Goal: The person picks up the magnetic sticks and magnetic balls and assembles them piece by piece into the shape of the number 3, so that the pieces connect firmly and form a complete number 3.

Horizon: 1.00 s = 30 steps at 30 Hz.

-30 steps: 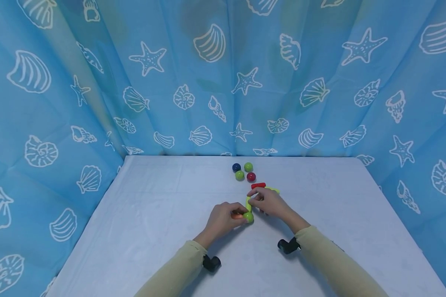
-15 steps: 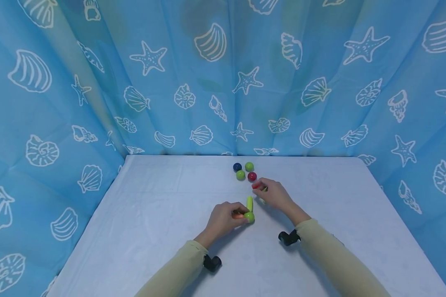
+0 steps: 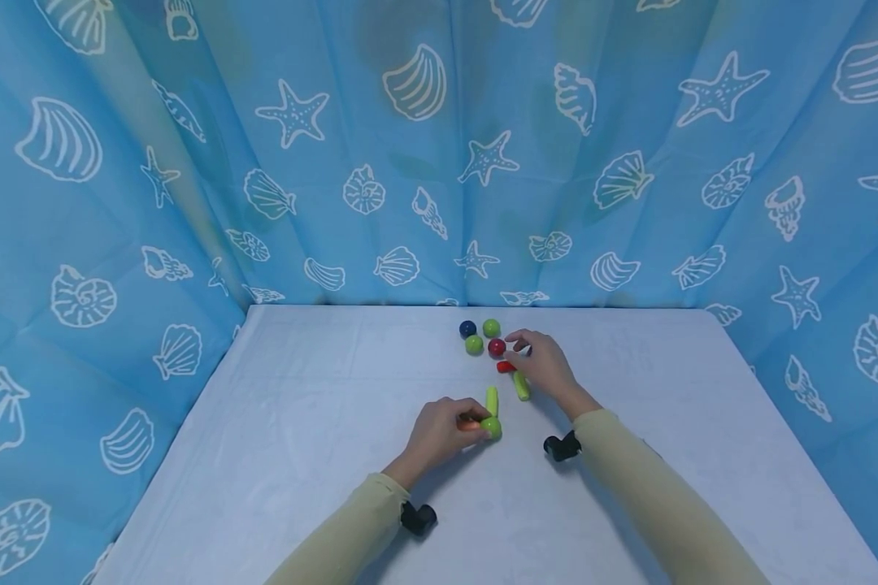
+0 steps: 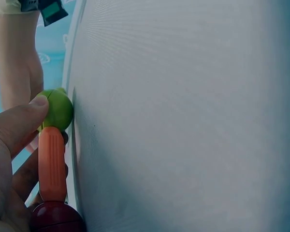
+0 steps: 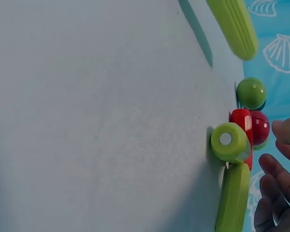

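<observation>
My left hand [image 3: 442,431] pinches a green ball [image 3: 491,427], with the thumb pressed on it in the left wrist view. An orange ribbed rod [image 4: 52,164] joins that ball to a dark red ball [image 4: 58,218], which the hand hides in the head view. From the green ball a yellow-green rod [image 3: 492,401] points away. My right hand [image 3: 545,367], fingers loosely bent and holding nothing, hovers beside a red ball [image 5: 260,127] and a red rod [image 3: 506,367]. Below it lie yellow-green rods, one [image 5: 230,142] end-on with a silver disc, another [image 5: 233,198] lengthwise.
Behind the red ball sit a dark blue ball [image 3: 467,329] and two green balls, one nearer [image 3: 474,345] and one farther [image 3: 491,328]. A white cloth covers the table [image 3: 322,406]. A blue shell-patterned curtain [image 3: 439,162] hangs along its back and sides.
My right hand has left the yellow-green rod on the green ball and moved away, past the loose rods to beside the red ball. One loose yellow-green rod now points toward me. The left hand stays put.
</observation>
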Motion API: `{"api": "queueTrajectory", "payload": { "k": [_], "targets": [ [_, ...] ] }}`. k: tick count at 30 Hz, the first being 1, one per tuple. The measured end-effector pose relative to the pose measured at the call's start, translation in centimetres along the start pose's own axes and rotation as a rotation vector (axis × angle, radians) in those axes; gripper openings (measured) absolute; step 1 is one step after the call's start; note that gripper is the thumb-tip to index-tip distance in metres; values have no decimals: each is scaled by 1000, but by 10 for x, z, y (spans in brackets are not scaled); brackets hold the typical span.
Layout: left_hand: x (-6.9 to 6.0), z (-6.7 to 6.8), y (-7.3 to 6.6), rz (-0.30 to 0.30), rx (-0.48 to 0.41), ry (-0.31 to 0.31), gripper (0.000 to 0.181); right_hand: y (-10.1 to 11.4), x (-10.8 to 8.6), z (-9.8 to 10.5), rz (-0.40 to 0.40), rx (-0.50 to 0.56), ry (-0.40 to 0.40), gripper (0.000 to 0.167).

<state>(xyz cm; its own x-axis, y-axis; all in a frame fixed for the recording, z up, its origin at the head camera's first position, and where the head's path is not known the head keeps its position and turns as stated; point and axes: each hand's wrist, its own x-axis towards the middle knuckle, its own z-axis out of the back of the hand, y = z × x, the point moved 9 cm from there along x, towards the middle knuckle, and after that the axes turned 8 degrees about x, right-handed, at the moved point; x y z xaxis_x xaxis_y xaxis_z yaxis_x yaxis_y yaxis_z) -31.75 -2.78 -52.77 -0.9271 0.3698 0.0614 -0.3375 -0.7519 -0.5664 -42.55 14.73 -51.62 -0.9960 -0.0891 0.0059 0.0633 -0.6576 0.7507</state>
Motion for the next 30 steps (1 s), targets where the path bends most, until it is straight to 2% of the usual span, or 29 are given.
{"api": "queueTrajectory", "payload": {
  "k": [12, 30],
  "targets": [
    [0, 2, -2, -1, -10, -2, 23, -3, 16, -13, -21, -47, 34, 45],
    [0, 3, -1, 4, -1, 1, 23, 1, 15, -19, -24, -38, 64, 35]
  ]
}}
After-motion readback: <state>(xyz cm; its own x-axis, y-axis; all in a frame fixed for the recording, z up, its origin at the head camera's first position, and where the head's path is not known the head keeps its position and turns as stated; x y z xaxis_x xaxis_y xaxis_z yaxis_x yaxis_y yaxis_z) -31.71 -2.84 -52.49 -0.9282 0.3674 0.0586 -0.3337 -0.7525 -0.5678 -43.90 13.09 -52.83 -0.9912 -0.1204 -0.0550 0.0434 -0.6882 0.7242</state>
